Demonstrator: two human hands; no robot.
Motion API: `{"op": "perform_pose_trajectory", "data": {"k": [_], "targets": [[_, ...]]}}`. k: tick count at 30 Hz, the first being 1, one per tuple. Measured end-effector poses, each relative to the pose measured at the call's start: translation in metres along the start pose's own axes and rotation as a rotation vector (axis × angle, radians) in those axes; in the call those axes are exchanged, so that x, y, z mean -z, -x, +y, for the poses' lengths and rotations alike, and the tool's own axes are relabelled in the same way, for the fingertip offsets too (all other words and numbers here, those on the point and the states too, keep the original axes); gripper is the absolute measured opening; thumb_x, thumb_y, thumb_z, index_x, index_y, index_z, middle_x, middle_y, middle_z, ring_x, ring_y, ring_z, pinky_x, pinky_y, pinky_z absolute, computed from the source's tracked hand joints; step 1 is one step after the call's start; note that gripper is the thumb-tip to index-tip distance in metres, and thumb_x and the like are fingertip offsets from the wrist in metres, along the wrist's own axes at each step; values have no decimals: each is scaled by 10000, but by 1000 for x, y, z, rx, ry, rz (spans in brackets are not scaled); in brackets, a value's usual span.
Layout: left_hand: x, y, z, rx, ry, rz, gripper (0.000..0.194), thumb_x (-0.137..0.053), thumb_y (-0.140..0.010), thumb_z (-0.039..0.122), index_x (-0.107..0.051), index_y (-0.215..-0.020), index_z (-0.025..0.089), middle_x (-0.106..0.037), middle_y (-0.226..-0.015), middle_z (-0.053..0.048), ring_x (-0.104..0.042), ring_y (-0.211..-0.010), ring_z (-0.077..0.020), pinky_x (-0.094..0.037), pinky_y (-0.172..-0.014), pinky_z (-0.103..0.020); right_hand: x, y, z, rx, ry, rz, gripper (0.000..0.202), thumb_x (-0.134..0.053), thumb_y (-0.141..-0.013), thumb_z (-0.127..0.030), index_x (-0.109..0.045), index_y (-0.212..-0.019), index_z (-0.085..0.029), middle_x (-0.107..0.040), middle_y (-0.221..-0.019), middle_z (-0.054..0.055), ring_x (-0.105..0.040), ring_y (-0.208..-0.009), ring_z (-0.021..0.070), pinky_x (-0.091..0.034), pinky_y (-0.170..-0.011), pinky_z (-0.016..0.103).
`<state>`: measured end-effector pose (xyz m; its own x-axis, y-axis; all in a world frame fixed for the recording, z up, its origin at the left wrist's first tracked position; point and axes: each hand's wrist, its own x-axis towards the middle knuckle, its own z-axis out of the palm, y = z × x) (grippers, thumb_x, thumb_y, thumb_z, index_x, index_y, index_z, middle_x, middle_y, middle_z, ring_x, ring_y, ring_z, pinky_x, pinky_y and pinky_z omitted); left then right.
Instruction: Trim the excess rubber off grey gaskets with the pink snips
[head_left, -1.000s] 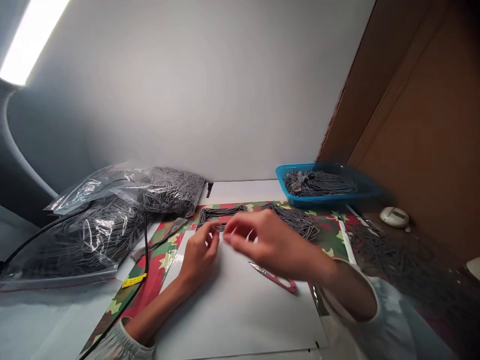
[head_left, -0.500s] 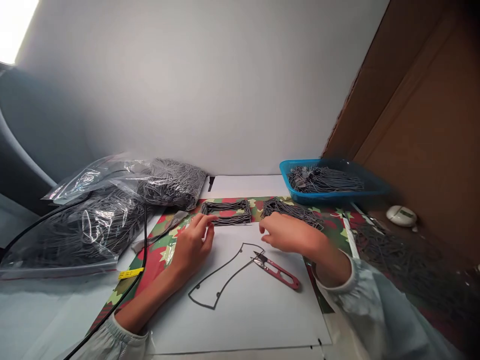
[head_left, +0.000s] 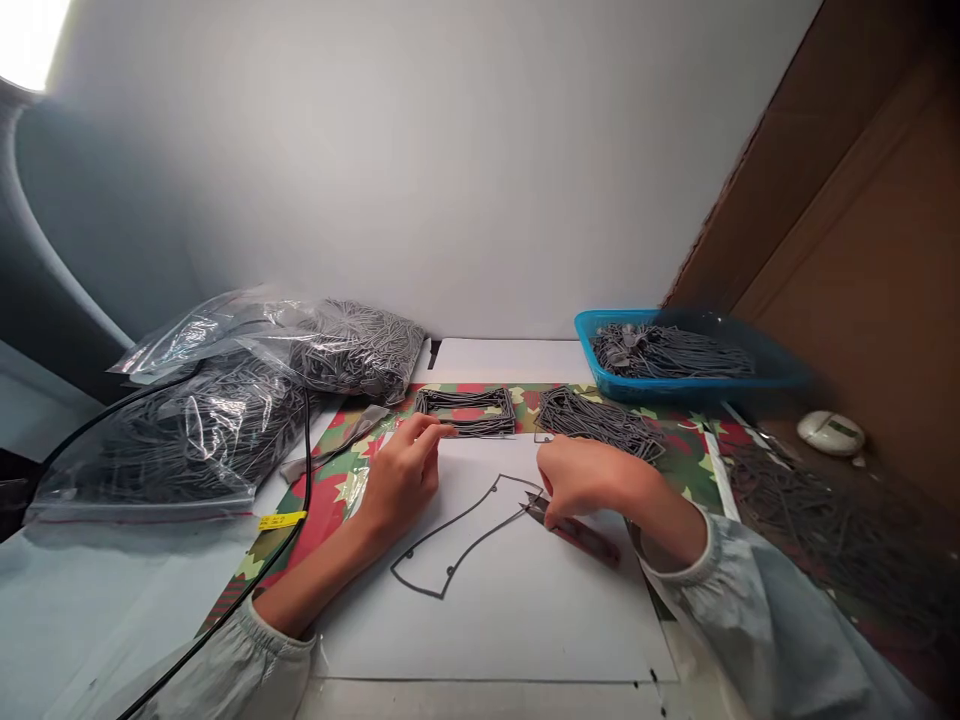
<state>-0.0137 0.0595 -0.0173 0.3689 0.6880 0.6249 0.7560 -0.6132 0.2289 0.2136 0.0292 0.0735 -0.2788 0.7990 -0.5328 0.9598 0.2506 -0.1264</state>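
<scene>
On the white sheet (head_left: 480,640) lies a thin grey curved four-sided outline (head_left: 450,571), like a gasket, with small tabs along its edges. My right hand (head_left: 592,480) has its fingers closed around the blade end of the thread snips (head_left: 585,538). The snips' tips are beside the outline's upper right corner. To the left of the outline, my left hand (head_left: 407,470) rests with its fingers loosely bent and apart, nothing visible in them. Its fingertips are close to a rectangular stack of grey frames (head_left: 469,430); I cannot tell whether they touch.
A heap of grey strips (head_left: 600,420) lies behind my right hand. Clear bags of grey pieces (head_left: 210,430) stand at left, a black cable (head_left: 306,460) with a yellow tag in front. A blue tray (head_left: 622,385) of strips and a white oval device (head_left: 830,433) are at right.
My right hand has come down onto the snips and closed on them, turning them slightly. The view has shifted a little, while my left hand stays beside the frame stack.
</scene>
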Motion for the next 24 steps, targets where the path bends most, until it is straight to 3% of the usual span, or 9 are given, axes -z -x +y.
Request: {"op": "perform_pose_trajectory", "data": {"k": [5, 13, 17, 19, 24], "targets": [[0, 0, -1, 1, 1, 9, 136, -489, -938, 143, -620, -976, 137, -592, -901, -27, -577, -790, -141, -493, -663, -277, 4, -1, 6, -80, -23, -14, 186, -616, -910, -328, -640, -910, -144, -656, -851, 11, -628, -710, 123, -538, -657, 288], [-2, 0, 0, -1, 20, 5, 169, -490, -876, 47, -619, -935, 138, -534, -833, -5, -531, -756, -137, -466, -658, -271, 11, 5, 6, -157, -15, 137, 227, -602, -916, -328, -626, -1058, -153, -644, -1065, 67, -632, -922, 185, -528, -810, 381], [-1, -1, 2, 18, 32, -11, 404, -400, -716, -82, -659, -908, 161, -464, -752, -7, -479, -685, -140, -418, -610, -257, 8, 14, -6, -8, -32, 166, 233, -588, -896, -285, -664, -1052, -129, -664, -1048, 147, -629, -955, 264, -472, -767, 369], [0, -1, 3, 28, 51, -17, 461, -376, -646, -92, -667, -883, 176, -430, -721, -6, -461, -665, -147, -399, -584, -253, 5, 19, -13, 114, -62, 139, 275, -581, -887, -303, -665, -1108, -163, -684, -1012, 135, -634, -948, 275, -444, -720, 334], [6, 2, 4, 19, 153, -48, 465, -358, -580, -80, -648, -829, 184, -405, -691, 3, -434, -613, -133, -369, -537, -238, -13, 29, -41, 371, -116, -39, 384, -637, -841, -437, -652, -1176, -249, -705, -944, 88, -656, -920, 277, -440, -656, 307]]}}
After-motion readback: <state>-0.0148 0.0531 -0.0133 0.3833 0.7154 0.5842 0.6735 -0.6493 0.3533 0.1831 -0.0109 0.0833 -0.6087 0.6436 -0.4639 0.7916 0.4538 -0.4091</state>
